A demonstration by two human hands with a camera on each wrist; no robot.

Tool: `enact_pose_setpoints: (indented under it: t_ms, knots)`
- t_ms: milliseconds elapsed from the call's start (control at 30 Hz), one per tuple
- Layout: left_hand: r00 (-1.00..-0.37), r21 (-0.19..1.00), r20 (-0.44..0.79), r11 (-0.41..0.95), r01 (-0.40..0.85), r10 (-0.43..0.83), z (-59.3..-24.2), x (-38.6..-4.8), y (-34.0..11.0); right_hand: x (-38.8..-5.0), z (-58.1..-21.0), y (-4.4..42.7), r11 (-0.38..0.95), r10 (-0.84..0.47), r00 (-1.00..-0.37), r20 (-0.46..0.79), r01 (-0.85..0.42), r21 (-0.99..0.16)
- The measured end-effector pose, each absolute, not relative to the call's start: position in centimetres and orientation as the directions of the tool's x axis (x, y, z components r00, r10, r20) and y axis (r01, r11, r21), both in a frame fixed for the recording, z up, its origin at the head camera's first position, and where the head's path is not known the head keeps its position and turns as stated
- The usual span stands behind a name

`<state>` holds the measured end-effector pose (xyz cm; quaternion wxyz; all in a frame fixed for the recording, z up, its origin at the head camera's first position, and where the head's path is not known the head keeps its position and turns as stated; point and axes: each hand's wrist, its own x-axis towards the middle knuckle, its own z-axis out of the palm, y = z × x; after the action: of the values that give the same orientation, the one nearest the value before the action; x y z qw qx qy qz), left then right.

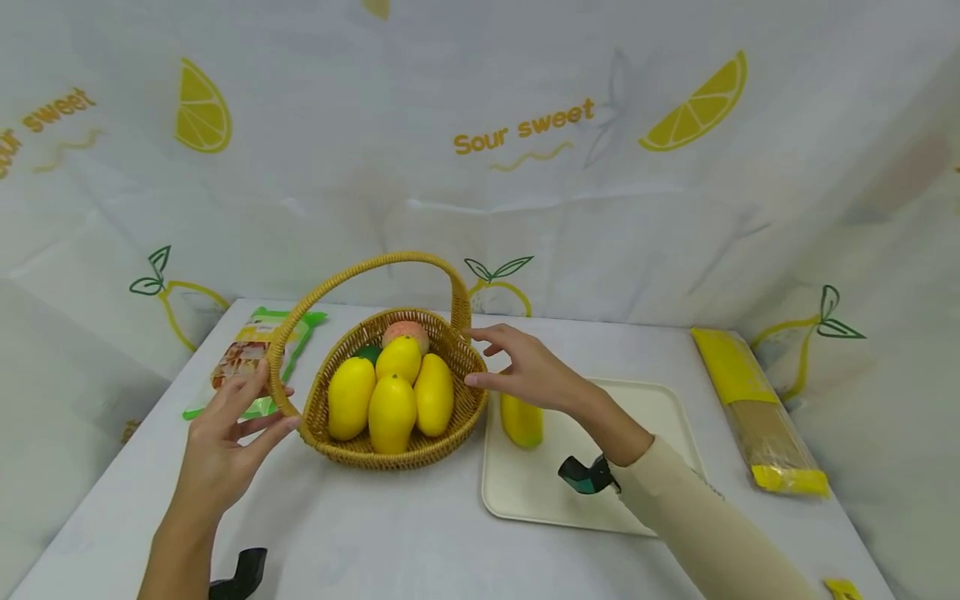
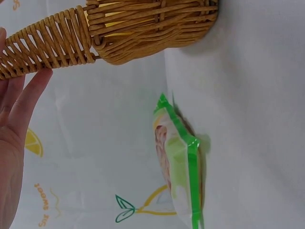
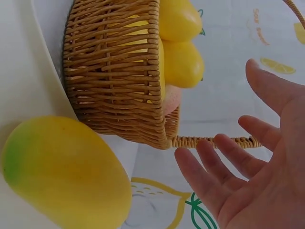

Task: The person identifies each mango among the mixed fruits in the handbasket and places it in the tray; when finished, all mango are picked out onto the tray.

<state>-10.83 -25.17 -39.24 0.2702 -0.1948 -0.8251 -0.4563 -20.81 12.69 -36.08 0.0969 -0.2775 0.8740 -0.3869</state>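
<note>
A wicker basket (image 1: pixel 408 457) with a tall arched handle holds several yellow mangoes (image 1: pixel 392 414), a pinkish round fruit (image 1: pixel 406 333) and something dark green. The left hand (image 1: pixel 225 446) holds the base of the handle at the basket's left side, fingers behind it and thumb in front; the left wrist view shows its fingers at the wicker handle (image 2: pixel 45 43). At the basket's right side is the right hand (image 1: pixel 528 369), fingers spread near the handle's other end. In the right wrist view this hand (image 3: pixel 257 167) grips nothing; whether a fingertip touches the handle is unclear.
A cream tray (image 1: pixel 570 512) right of the basket bears one yellow-green mango (image 1: pixel 522 421). A green-edged food packet (image 1: pixel 251 358) lies behind the left hand. A long yellow packet (image 1: pixel 757 412) lies at the far right; a small yellow item (image 1: pixel 843 589) is at the lower right.
</note>
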Motion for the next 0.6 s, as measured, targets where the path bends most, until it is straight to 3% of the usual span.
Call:
enact_pose_setpoints:
  t_ms: [600]
  knots:
    - [-0.758, 0.621, 0.647, 0.524, 0.583, 0.077, -39.3, -10.9, -25.0, -22.0, -36.1, 10.4, 0.541, -0.586, -0.810, 0.016, -0.407, -0.736]
